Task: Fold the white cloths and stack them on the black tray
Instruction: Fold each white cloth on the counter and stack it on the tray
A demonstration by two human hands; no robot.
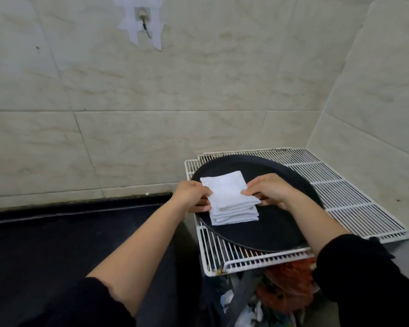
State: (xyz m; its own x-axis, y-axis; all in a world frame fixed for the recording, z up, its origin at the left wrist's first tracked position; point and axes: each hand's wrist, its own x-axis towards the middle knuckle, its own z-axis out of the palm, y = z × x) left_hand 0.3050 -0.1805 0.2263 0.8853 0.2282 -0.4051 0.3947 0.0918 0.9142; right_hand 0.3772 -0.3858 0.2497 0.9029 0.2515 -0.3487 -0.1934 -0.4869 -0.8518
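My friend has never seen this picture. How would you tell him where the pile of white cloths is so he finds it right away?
Look to the right for the white wire rack in the corner of the tiled walls. A round black tray lies on it. The stack of folded white cloths sits on the tray's left part, between the left hand and right hand, the only white thing on the black.

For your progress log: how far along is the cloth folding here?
Done: several folded white cloths sit stacked on the black tray. In hand: the left hand and right hand hold the top cloth's sides. Left: no unfolded cloths are in view.
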